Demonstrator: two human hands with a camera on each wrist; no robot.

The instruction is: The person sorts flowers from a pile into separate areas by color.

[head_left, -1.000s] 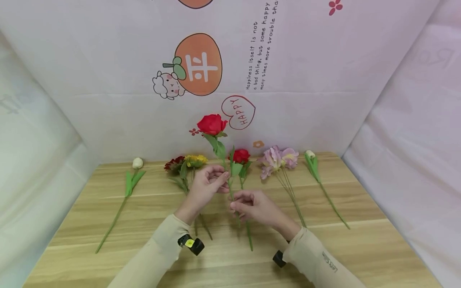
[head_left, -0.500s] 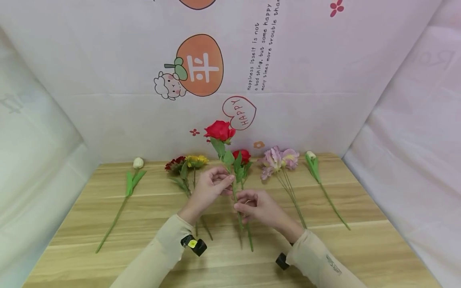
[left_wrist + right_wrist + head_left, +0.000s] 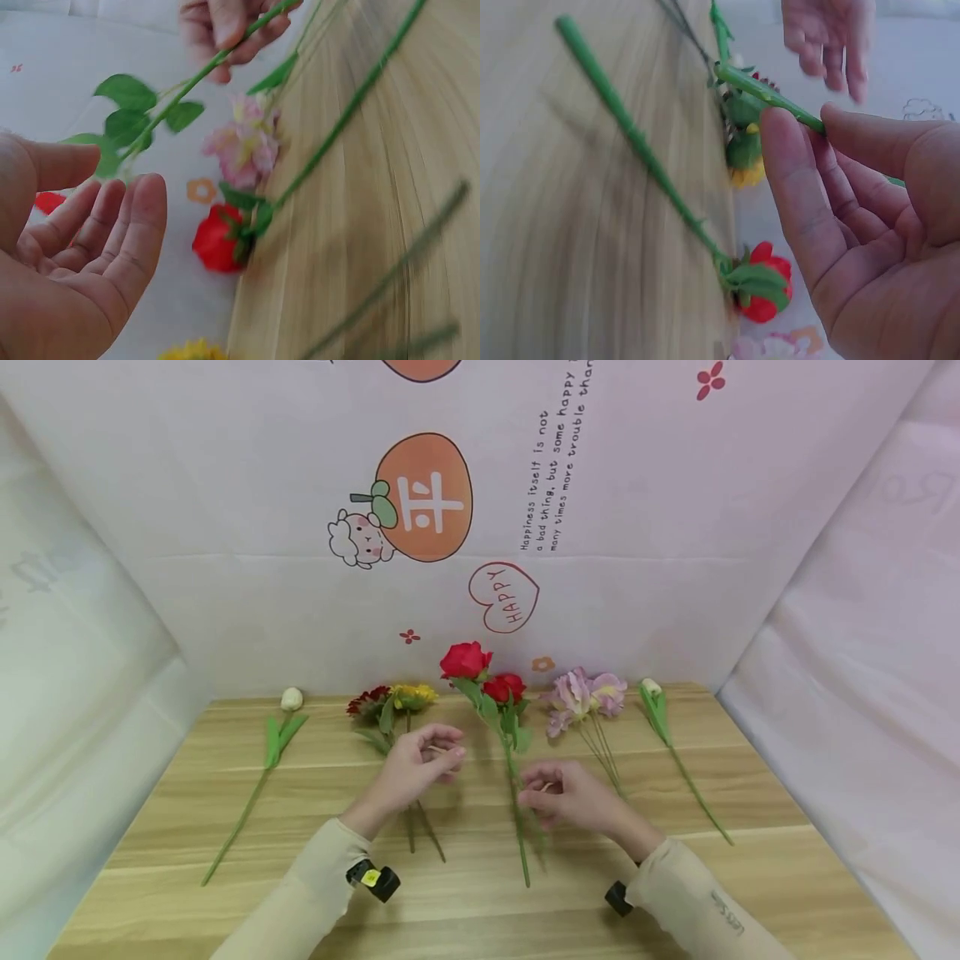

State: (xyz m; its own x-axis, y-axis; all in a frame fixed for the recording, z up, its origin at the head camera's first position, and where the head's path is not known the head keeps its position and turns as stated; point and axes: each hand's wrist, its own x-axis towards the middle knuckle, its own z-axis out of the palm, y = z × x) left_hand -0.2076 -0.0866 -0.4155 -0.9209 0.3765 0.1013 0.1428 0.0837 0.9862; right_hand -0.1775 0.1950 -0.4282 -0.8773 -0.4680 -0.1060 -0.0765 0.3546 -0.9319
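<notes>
My right hand [image 3: 573, 797] pinches the green stem [image 3: 769, 96] of a red rose between thumb and fingertips. The rose's bloom [image 3: 465, 660] tips toward the back wall, its leaves overlapping a second red rose [image 3: 506, 687] that lies on the table. Apart from the stem, my left hand [image 3: 420, 768] is raised with relaxed, slightly bent fingers and holds nothing. In the left wrist view, the left fingers sit close by the held rose's leaves [image 3: 129, 124]. Under the left hand lie a yellow flower [image 3: 415, 696] and a dark red flower [image 3: 369, 700].
Pink-purple flowers [image 3: 573, 693] lie right of the roses. One white tulip [image 3: 292, 699] lies at the far left of the wooden table [image 3: 300, 860], another white tulip [image 3: 651, 687] at the right. A printed cloth [image 3: 637, 510] stands behind the table's back edge.
The left hand has let go of the rose stem and drawn back to the left. The right hand has moved right with the rose, whose bloom has come lower.
</notes>
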